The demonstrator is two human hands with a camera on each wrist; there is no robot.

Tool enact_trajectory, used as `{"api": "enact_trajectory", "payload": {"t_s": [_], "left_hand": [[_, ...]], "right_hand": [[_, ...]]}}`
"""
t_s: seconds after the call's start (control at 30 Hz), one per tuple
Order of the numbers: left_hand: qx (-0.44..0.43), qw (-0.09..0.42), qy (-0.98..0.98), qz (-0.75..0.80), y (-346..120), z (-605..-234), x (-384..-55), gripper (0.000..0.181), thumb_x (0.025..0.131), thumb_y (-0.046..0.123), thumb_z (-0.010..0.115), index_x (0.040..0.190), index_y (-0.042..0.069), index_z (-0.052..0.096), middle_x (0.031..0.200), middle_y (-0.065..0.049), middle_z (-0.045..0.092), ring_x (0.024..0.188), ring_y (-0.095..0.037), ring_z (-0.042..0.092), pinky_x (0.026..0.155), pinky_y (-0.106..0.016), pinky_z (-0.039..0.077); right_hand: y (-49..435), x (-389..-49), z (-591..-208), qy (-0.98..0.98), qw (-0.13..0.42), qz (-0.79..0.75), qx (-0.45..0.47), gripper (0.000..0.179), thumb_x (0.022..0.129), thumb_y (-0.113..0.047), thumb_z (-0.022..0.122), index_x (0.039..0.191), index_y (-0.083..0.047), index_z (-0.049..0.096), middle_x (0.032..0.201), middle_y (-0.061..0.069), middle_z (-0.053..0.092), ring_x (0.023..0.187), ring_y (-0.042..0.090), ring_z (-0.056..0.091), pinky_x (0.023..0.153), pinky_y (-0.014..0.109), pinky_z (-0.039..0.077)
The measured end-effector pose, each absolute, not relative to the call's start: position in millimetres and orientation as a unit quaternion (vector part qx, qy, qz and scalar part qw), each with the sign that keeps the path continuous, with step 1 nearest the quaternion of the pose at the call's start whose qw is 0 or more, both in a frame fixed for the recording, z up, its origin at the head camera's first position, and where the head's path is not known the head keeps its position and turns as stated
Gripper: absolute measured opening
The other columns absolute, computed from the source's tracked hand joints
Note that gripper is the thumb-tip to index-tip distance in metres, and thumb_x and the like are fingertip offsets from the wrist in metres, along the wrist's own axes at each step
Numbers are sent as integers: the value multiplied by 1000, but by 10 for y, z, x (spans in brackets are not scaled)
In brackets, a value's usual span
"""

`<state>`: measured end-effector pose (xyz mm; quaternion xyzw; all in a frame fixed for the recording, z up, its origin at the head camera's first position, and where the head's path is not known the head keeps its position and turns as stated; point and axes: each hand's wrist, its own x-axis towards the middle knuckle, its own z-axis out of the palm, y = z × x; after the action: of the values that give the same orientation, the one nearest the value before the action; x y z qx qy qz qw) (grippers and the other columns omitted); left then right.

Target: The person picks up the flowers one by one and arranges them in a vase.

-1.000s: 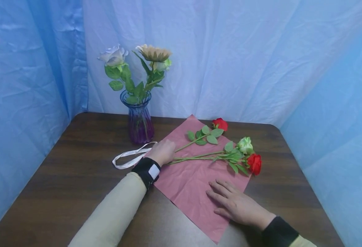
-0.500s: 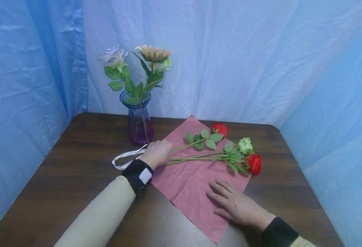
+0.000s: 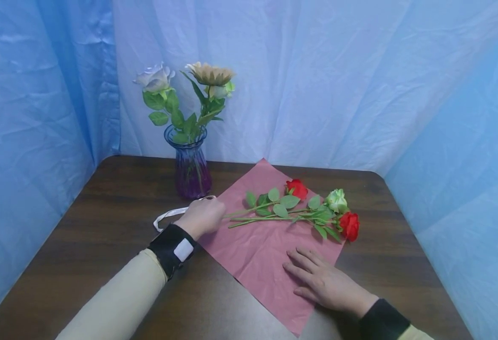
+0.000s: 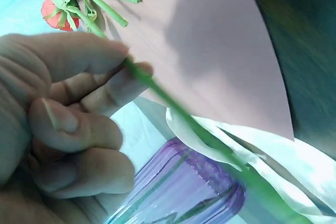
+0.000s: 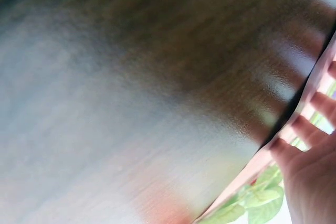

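My left hand [image 3: 204, 217] pinches the lower stem of a red rose [image 3: 297, 189] between thumb and fingertips, above the left corner of the pink wrapping paper [image 3: 265, 264]. The left wrist view shows this green stem [image 4: 176, 106] running past the fingertips. A second red rose [image 3: 349, 226] and a pale green rose [image 3: 337, 201] lie on the paper, blooms to the right, the held rose just behind their stems. With fingers spread, my right hand [image 3: 329, 285] rests on the paper's near right edge. A white ribbon [image 3: 170, 215] is partly hidden behind my left hand.
Behind my left hand stands a blue-purple glass vase [image 3: 192, 174] holding a white rose [image 3: 155, 78], a cream daisy-like flower [image 3: 210, 74] and a pale green bloom. The brown table [image 3: 83, 245] is bordered by blue cloth at the back and sides.
My left hand has moved left and slightly nearer, drawing the red rose with it; its bloom has come down and left toward the other stems. The right hand has stayed still.
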<state>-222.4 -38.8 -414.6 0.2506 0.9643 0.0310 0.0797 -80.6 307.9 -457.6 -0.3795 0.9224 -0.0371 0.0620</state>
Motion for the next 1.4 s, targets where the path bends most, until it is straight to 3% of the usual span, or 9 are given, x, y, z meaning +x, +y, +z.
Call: {"api": "enact_trajectory", "payload": {"t_s": [0.2,0.37,0.57,0.7,1.0,1.1,1.4], "left_hand": [[255,114,960,22,-474,-4204,-2191,18,93,6,64,77,15,66,78,-1,65,69,-19,60,66,-47,54],[252,138,958,-4,-514,-4235,-2168,18,91,6,65,75,15,66,80,-2,68,74,-20,61,70,-48,55],[254,134,958,-7,-527,-4257,-2153,15,89,5,66,76,13,68,86,-4,71,83,-25,66,75,-51,56],[254,134,958,-4,-482,-4238,-2157,14,87,9,68,75,14,67,82,-3,70,77,-23,64,73,-50,56],[276,25,960,24,-166,-4255,-2239,11,92,8,65,88,15,73,92,-4,74,87,-26,70,73,-55,56],[278,8,960,45,-20,-4249,-2252,13,94,8,64,89,16,73,93,-3,73,89,-27,71,74,-57,55],[282,-39,958,40,338,-4312,-2305,14,97,9,62,93,15,74,91,-2,69,83,-28,70,61,-50,56]], "right_hand": [[3074,-812,-4567,926,87,-37,-366,69,100,-59,54,159,-28,38,167,4,31,153,32,28,114,52,38],[3075,-811,-4578,923,61,-31,-379,68,100,-57,55,158,-25,41,165,7,35,151,34,32,113,52,40],[3071,-809,-4576,920,48,-32,-387,67,100,-55,57,157,-23,42,163,9,37,150,36,34,112,53,41],[3066,-805,-4568,921,50,-32,-384,67,100,-55,57,157,-23,43,163,9,37,149,36,34,111,54,41],[3065,-807,-4549,923,64,-33,-377,68,100,-55,57,158,-25,40,165,8,35,151,35,32,112,54,40],[3063,-810,-4542,924,69,-35,-375,68,100,-55,57,158,-24,40,165,8,34,151,36,31,113,54,39],[3060,-805,-4549,924,70,-35,-374,68,100,-54,57,159,-24,39,165,8,34,151,35,31,113,54,40]]}}
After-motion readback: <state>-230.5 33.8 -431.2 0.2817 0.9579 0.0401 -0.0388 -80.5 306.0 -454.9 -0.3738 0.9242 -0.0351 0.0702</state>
